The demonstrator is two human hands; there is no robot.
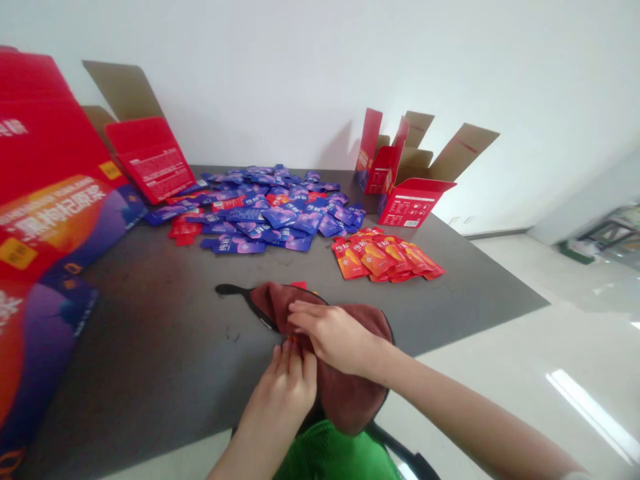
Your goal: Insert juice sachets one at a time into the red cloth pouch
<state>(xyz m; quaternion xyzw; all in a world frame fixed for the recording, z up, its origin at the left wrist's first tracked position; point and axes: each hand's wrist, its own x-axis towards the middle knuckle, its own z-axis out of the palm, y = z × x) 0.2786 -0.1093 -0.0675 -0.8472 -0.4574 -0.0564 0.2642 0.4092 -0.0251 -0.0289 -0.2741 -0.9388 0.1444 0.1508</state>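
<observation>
A dark brown towel (325,347) with a black edge is bunched in front of me, and a black strap-like tip (229,290) sticks out to its left. My left hand (283,380) grips the towel from below, its fingertips near a small red scrap (294,340). My right hand (333,337) lies over the towel's upper fold and holds it. Another red corner (299,285) shows behind the towel. What the towel wraps, if anything, is hidden.
On the dark grey table (150,333) lie a heap of blue-purple pouches (270,213) and a smaller heap of orange pouches (383,257). Open red cartons (407,203) stand behind them, and a large printed carton (45,233) rises at left. Green mesh clothing (335,453) shows below.
</observation>
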